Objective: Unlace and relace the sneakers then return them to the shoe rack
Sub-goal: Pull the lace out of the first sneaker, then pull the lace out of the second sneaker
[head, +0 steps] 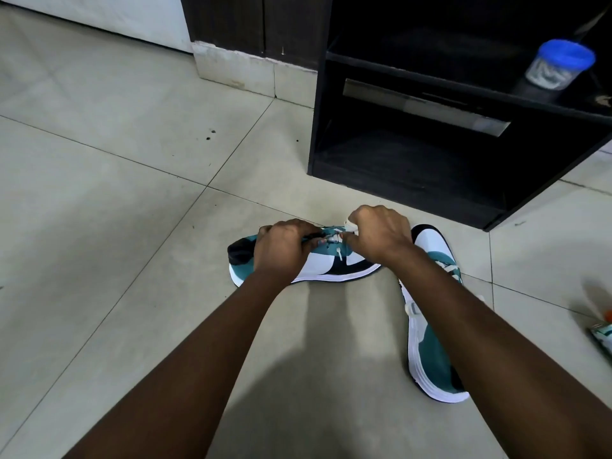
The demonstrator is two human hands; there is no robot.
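Both hands work at the lace row of one sneaker. Left hand (pixel 284 248): fingers curled, pinching what I read as the white lace (pixel 331 239) at the eyelets, knuckles toward the camera. Right hand (pixel 381 231): fingers curled over the lacing toward the toe end, with a pale loop of lace showing at the knuckles. I cannot tell how much lace either hand has gathered; the fingertips are hidden.

Near sneaker (pixel 331 265): teal, white and black, lying crosswise on the tiled floor (pixel 116 193), heel to my left. A short lace tip (pixel 338 252) hangs loose over its white side panel.

Second sneaker (pixel 430 326): same colours, just beside the first on its right, running lengthwise toward me, partly under the right forearm. It appears laced at least in part.

Shoe rack (pixel 414 144): dark open shelving close behind the sneakers. A blue-lidded jar (pixel 559 66) stands on an upper shelf. A small packet (pixel 602 336) lies on the floor at far right.

Assessment: lacing of the near sneaker is in hand; nothing is back on the rack.

Risks noted:
- The loose tip could slip back through its eyelet if the lace is pulled from the other side.
- An uneven pull would leave one end too short.
- The sneaker is unrestrained and may slide or roll under a hard tug.
- A skipped eyelet is likely where the hands hide the row.
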